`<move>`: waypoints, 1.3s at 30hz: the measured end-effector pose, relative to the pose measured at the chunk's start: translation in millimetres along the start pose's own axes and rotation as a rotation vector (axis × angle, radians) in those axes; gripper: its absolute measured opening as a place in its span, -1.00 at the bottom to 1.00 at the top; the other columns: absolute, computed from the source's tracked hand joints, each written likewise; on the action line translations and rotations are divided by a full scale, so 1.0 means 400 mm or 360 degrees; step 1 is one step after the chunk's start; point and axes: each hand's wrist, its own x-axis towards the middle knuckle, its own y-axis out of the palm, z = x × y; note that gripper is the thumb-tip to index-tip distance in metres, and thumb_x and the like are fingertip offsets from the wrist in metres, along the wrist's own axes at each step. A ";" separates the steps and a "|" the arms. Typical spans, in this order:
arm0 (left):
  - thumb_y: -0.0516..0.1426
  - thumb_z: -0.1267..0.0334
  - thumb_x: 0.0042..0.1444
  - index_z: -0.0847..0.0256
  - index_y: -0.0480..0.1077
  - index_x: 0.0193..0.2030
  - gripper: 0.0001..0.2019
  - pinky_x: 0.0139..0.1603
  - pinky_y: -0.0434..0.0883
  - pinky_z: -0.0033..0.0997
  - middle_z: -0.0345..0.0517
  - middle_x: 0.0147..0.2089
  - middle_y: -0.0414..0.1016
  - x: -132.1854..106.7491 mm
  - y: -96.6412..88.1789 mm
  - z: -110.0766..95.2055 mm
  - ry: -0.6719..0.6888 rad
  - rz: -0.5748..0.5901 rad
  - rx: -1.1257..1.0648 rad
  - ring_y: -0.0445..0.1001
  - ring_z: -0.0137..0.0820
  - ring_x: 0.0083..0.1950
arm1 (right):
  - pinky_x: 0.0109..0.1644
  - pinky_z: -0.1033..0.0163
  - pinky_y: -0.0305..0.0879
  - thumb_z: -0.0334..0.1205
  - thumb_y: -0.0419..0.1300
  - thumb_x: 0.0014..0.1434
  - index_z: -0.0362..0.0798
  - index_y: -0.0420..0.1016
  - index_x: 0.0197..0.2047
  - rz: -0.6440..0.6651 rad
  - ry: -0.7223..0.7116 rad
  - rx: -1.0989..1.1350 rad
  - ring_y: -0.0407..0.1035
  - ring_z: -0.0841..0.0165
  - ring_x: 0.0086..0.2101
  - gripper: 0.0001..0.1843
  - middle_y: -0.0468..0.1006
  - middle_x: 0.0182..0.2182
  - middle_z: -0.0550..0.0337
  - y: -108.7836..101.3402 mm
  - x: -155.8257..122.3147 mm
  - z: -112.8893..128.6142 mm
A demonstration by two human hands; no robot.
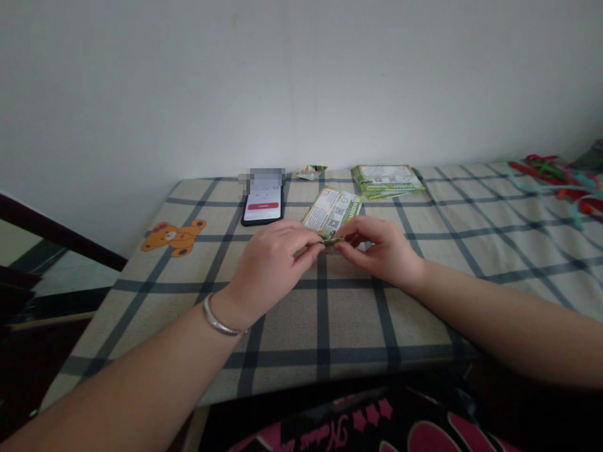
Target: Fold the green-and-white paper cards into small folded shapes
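Over the middle of the checked tablecloth, my left hand (277,254) and my right hand (384,251) pinch the two ends of a small folded piece of green printed paper (333,241). Fingertips cover much of the piece, so its full shape is hidden. Just beyond it lies a flat green-and-white printed card (330,208) with QR codes, its lower edge partly behind my fingers. A silver bangle (219,319) is on my left wrist.
A phone (262,207) with a lit screen lies to the left, near a bear-shaped picture (174,238). Along the wall are a small folded paper piece (311,171) and a stack of cards (389,179). Red and teal ribbons (560,179) are heaped at far right.
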 end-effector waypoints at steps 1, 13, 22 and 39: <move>0.15 0.33 0.18 0.21 0.49 -0.27 -0.92 -0.06 0.46 -0.24 -0.11 -0.22 0.58 0.000 0.000 0.000 0.0006 0.0006 0.0008 0.52 -0.32 -0.13 | -0.42 0.40 0.35 -0.34 0.22 0.14 -0.10 0.48 -0.31 -0.0001 0.0007 0.0012 0.39 0.50 -0.47 -0.98 0.52 -0.45 0.22 0.001 0.000 -0.001; 0.12 0.30 0.23 0.19 0.39 -0.21 -0.96 -0.01 0.43 -0.19 -0.11 -0.19 0.56 0.000 -0.016 0.000 0.0096 -0.0063 0.0135 0.51 -0.30 -0.10 | -0.42 0.36 0.31 -0.36 0.20 0.15 -0.07 0.43 -0.36 -0.0090 -0.0161 -0.0151 0.35 0.48 -0.46 -0.95 0.48 -0.46 0.24 -0.016 -0.002 0.004; 0.17 0.39 0.16 0.21 0.39 -0.31 -0.96 0.01 0.42 -0.20 -0.12 -0.18 0.58 0.000 -0.016 -0.002 0.0082 -0.0101 0.0162 0.52 -0.31 -0.11 | -0.32 0.30 0.30 -0.36 0.17 0.20 -0.06 0.43 -0.30 -0.0008 -0.0370 -0.0433 0.40 0.41 -0.37 -0.96 0.53 -0.37 0.16 -0.019 -0.007 -0.002; 0.20 0.42 0.11 0.19 0.39 -0.25 -0.91 -0.09 0.40 -0.35 -0.21 -0.24 0.53 -0.003 -0.008 -0.013 -0.0269 -0.0152 -0.0156 0.49 -0.38 -0.17 | -0.38 0.32 0.30 -0.42 0.22 0.13 -0.06 0.43 -0.37 -0.0189 -0.0301 -0.0197 0.40 0.44 -0.44 -0.91 0.51 -0.47 0.22 -0.015 -0.004 0.005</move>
